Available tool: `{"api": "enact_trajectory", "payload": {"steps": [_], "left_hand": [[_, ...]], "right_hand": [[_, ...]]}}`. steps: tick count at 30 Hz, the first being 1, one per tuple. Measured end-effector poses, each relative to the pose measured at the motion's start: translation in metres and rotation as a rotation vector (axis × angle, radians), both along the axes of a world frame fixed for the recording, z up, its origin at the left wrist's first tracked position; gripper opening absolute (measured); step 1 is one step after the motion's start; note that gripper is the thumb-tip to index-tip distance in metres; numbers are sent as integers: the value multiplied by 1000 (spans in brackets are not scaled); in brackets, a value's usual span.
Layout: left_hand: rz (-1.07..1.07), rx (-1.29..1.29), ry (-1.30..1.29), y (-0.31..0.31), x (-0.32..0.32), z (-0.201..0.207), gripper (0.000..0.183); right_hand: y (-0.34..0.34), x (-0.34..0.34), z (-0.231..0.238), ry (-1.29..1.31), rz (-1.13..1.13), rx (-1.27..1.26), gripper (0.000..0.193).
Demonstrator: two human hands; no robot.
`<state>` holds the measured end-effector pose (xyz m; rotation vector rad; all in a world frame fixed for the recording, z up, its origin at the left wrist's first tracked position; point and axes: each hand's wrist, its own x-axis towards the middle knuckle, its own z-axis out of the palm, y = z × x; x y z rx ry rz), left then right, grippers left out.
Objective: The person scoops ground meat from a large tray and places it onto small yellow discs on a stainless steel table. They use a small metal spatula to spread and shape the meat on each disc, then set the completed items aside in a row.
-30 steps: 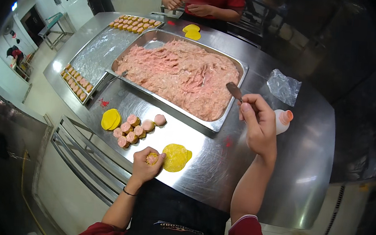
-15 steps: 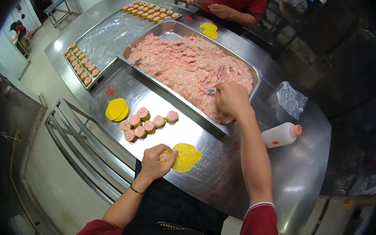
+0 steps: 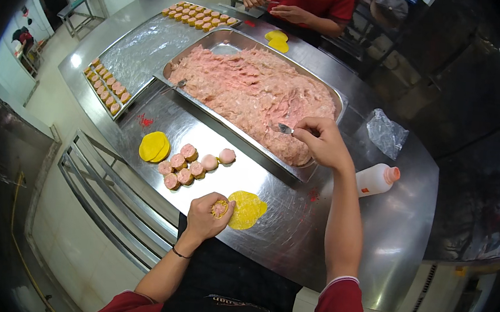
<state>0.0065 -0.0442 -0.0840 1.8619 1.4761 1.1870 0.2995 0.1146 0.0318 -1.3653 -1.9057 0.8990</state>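
Observation:
My left hand (image 3: 206, 214) cups a small filled dumpling (image 3: 219, 208) in a yellow wrapper, close to my body. Beside it a stack of round yellow wrappers (image 3: 248, 209) lies on the steel table (image 3: 290, 243). My right hand (image 3: 321, 141) holds a small metal spoon (image 3: 284, 129), its tip over the pink minced filling (image 3: 255, 91) in the big steel tray (image 3: 237, 136). Several finished dumplings (image 3: 193, 164) sit in a cluster ahead of my left hand, next to another wrapper stack (image 3: 154, 146).
A white squeeze bottle with an orange cap (image 3: 377, 179) lies right of my arm, a crumpled plastic bag (image 3: 386, 132) behind it. A foil-lined tray (image 3: 147, 43) holds rows of dumplings. A person in red (image 3: 299, 3) works across the table, yellow wrappers (image 3: 277, 39) before them.
My right hand went from the tray's right edge into the filling and now lifts back with the spoon toward the near rim. My left hand stays put with the dumpling.

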Motion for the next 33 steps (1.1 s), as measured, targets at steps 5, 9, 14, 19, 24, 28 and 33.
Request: {"api": "enact_trajectory", "payload": {"steps": [5, 9, 14, 19, 24, 28, 33], "left_hand": [[2, -15, 2, -1, 0, -1, 21], [17, -45, 20, -2, 0, -2, 22], [13, -29, 77, -3, 1, -3, 23], [-3, -12, 106, -3, 2, -8, 23], [17, -130, 99, -1, 4, 1, 25], [-65, -204, -13, 20, 12, 38, 32], [-313, -115, -58, 57, 37, 99, 38]], "right_hand": [[-24, -2, 7, 12, -99, 123, 16], [-39, -4, 13, 181, -88, 155, 18], [-73, 1, 31, 331, -70, 49, 12], [-98, 17, 48, 414, -104, 142, 12], [-111, 23, 55, 478, -102, 138, 12], [-118, 5, 56, 426, -52, 151, 10], [-117, -17, 52, 377, 21, 213, 16]]}}
